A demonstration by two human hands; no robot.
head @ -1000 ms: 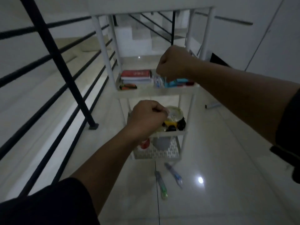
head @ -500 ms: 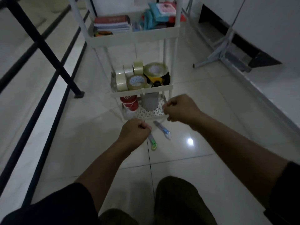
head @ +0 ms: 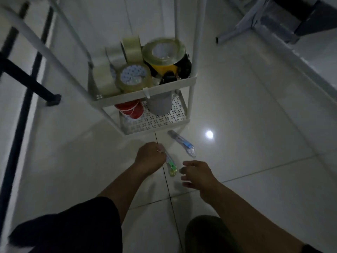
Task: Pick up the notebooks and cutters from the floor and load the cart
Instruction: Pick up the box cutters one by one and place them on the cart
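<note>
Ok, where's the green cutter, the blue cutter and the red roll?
green cutter (head: 171,163): head view, on its green middle, beside the left hand.
blue cutter (head: 183,142): head view, on its blue body, lying on the floor.
red roll (head: 131,110): head view, on its red side, bottom cart shelf.

1. Green cutter (head: 171,164): slim, with a green body in clear wrapping and a yellowish end. It lies on the floor at lower centre of the frame, running diagonally from upper left to lower right. Its upper end is under the fingers of a hand.
2. Blue cutter (head: 182,143): slim, with a blue body in clear wrapping. It lies flat on the floor right of centre, on a similar diagonal, untouched, just below the cart's bottom shelf.
3. Cart (head: 192,82): white tiered frame on upright posts, upper centre of the frame. Its middle and perforated bottom shelves show.
4. Notebooks: not visible.
</note>
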